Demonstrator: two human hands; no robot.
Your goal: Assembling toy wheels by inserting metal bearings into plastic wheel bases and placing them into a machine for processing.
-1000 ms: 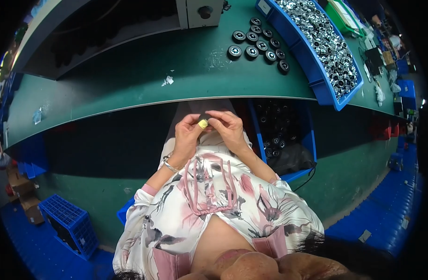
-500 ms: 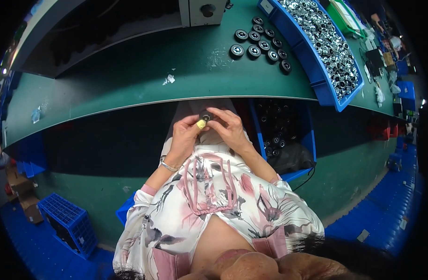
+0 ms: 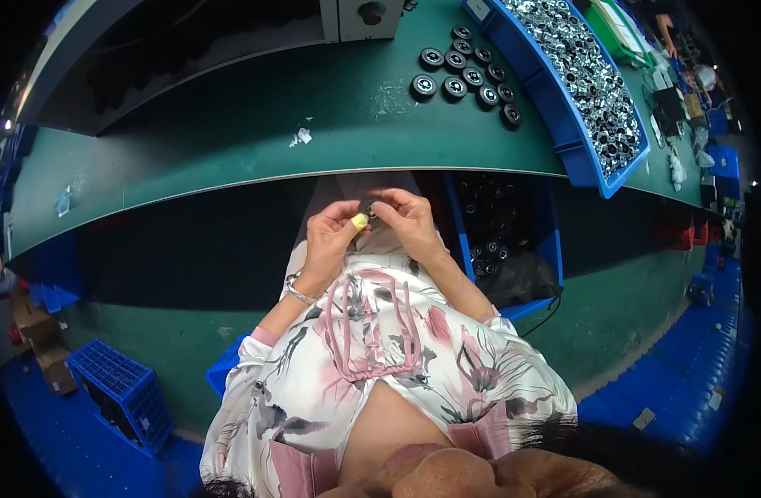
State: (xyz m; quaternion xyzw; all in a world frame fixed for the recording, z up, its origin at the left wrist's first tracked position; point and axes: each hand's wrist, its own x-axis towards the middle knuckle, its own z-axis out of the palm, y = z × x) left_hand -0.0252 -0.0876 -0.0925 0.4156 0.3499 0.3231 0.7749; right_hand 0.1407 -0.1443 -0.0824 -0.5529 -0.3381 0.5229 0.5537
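Just below the table's front edge, over my lap, both hands meet around a small black wheel (image 3: pixel 366 207). My left hand (image 3: pixel 327 239) pinches it from the left, and its thumb wears a yellow wrap. From the right, my right hand (image 3: pixel 412 228) grips the same wheel, its thumb lying over the face and its fingers curled behind. Fingers hide most of the wheel. Beyond the hands, several black wheels with silver centres (image 3: pixel 455 89) lie grouped on the green table (image 3: pixel 231 149).
A long blue bin (image 3: pixel 540 100) full of shiny metal parts stands at the table's right. Below the table edge, another blue bin (image 3: pixel 458 224) holds black wheels and dark plastic. A large metal housing (image 3: pixel 366 21) occupies the back left. A blue crate (image 3: pixel 119 390) sits on the floor at left.
My right thumb has moved in over the wheel's face, and the right fingers have shifted slightly. The wheel is now more covered. My left hand keeps its hold.
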